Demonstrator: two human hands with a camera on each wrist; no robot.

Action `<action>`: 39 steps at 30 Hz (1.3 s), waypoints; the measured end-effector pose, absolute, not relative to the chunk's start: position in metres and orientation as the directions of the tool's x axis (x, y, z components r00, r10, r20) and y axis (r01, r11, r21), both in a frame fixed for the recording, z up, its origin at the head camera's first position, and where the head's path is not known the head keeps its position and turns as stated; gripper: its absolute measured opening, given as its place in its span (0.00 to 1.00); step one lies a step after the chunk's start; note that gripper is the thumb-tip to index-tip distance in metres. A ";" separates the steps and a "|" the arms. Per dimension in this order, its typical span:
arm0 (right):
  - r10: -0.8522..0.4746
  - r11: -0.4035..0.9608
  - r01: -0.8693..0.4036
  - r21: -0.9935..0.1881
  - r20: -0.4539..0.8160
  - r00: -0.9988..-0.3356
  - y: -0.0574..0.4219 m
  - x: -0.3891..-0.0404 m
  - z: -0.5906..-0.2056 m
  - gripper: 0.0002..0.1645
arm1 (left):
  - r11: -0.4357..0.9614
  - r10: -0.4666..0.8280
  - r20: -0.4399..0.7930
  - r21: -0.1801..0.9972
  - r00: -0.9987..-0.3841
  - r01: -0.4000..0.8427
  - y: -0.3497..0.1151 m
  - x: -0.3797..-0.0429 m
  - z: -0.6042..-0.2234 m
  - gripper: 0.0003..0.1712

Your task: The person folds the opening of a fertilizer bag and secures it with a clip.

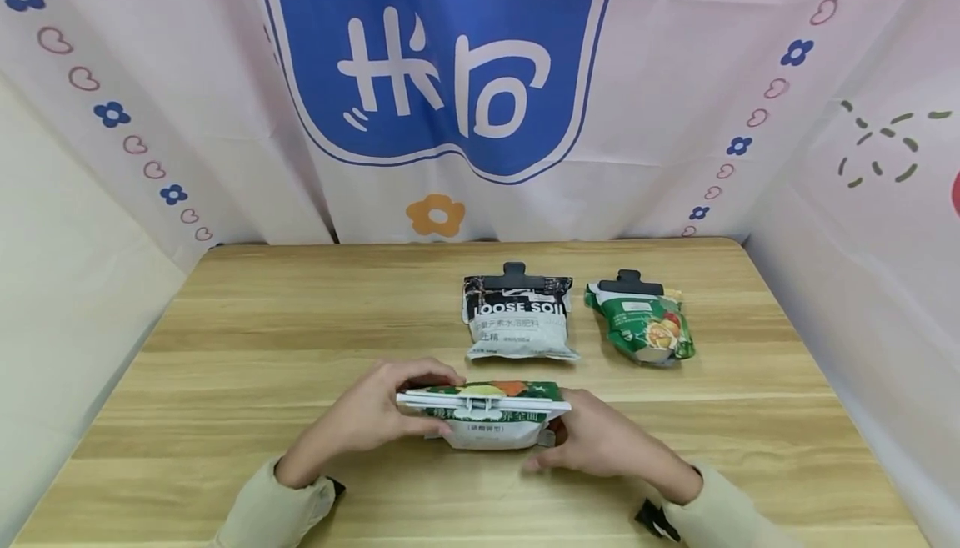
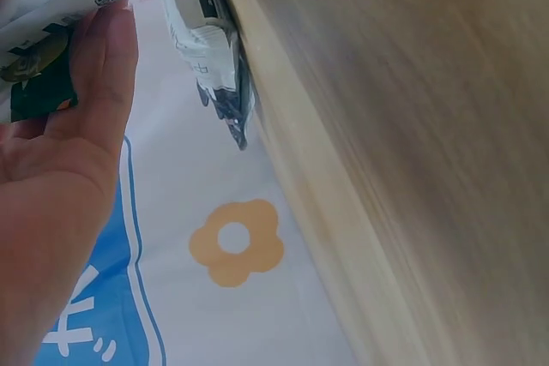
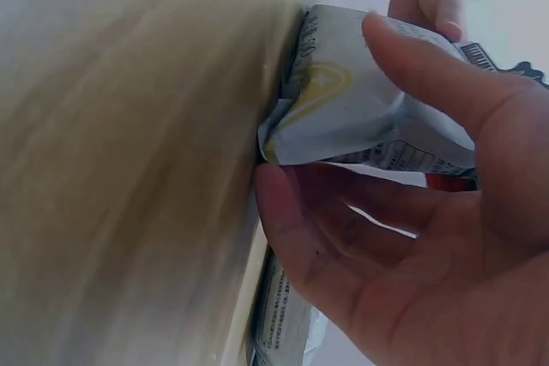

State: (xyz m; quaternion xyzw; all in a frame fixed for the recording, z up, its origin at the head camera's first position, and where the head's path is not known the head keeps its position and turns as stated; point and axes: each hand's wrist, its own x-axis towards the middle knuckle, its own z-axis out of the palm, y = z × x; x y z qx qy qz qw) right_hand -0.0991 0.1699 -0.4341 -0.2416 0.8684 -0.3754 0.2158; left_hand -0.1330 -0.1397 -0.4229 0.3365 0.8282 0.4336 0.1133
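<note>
A green-and-white plastic pouch stands near the middle of the table, with a long white bag clip across its top. My left hand grips the left end, thumb in front and fingers behind. At the right end, my right hand holds the pouch between thumb and fingers. The right wrist view shows that thumb over the white end of the pouch, with the fingers curled beneath. In the left wrist view the left fingers lie against the pouch.
Behind the pouch lies a black-and-white LOOSE SOIL bag with a black clip. To its right is a smaller green pouch, also with a black clip. A printed curtain hangs behind the wooden table.
</note>
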 end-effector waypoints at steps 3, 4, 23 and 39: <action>-0.571 0.622 -0.283 -0.730 -0.176 -0.802 0.166 -0.098 -0.436 0.44 | 0.406 0.656 0.083 0.799 -0.750 0.444 -0.141 -0.132 -0.425 0.32; -0.566 0.631 -0.286 -0.721 -0.176 -0.805 0.165 -0.097 -0.436 0.43 | 0.409 0.655 0.076 0.801 -0.752 0.437 -0.141 -0.132 -0.426 0.33; -0.525 0.653 -0.274 -0.706 -0.162 -0.835 0.153 -0.099 -0.427 0.33 | 0.379 0.636 0.076 0.835 -0.768 0.398 -0.144 -0.129 -0.422 0.29; -0.511 0.578 -0.235 -0.781 -0.122 -0.851 0.138 -0.105 -0.419 0.24 | 0.332 0.487 0.027 0.919 -0.873 0.214 -0.162 -0.132 -0.413 0.31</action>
